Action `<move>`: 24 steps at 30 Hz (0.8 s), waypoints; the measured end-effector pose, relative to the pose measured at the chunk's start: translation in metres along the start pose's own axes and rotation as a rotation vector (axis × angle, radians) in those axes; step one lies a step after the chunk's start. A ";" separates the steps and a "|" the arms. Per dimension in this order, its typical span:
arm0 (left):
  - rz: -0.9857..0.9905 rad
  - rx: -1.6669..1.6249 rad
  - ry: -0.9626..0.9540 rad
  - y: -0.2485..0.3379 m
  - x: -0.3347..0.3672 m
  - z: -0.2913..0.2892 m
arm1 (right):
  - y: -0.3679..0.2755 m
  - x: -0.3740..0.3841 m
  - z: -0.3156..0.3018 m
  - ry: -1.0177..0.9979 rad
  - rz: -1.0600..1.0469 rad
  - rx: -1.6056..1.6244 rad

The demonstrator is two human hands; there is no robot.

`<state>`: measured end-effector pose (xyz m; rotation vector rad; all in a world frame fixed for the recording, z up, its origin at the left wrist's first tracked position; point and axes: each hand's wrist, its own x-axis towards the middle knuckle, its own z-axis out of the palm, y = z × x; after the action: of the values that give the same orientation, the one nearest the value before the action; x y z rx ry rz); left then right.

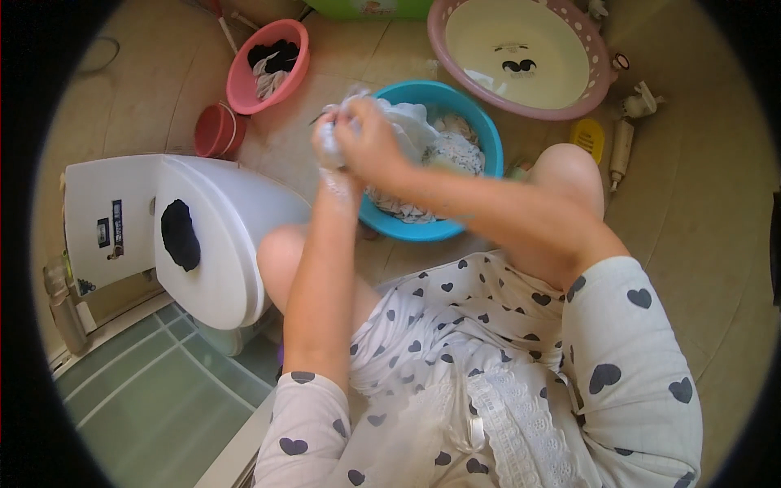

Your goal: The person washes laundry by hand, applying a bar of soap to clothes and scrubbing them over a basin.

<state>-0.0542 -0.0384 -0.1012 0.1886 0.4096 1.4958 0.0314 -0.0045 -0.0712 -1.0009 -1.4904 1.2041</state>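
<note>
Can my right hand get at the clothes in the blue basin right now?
Probably yes: the clothes lie in the open-topped blue basin, close beside your right hand, with nothing apparent between. That hand looks busy, though, pressed with your left hand around a white cloth.

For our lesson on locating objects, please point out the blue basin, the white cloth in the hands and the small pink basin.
Blue basin (495, 154): head view, on its right rim.
White cloth (330, 146): head view, on the bunched, gripped part.
Small pink basin (236, 79): head view, on its left wall.
</note>
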 end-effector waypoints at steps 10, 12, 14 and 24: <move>0.015 0.098 0.260 -0.033 0.002 0.030 | -0.007 0.016 -0.023 0.084 0.170 -0.035; -0.151 0.103 -0.348 0.007 -0.001 0.005 | -0.035 -0.029 -0.005 0.168 -0.157 -0.089; -0.070 0.056 -0.317 -0.006 -0.002 -0.001 | -0.042 -0.035 -0.004 0.231 -0.364 -0.149; -0.036 0.221 0.508 -0.008 -0.003 0.074 | 0.021 0.068 -0.045 -0.131 0.621 0.413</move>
<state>-0.0193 -0.0329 -0.0361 -0.0296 0.9820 1.4536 0.0611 0.0746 -0.0772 -1.1440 -0.9736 1.9547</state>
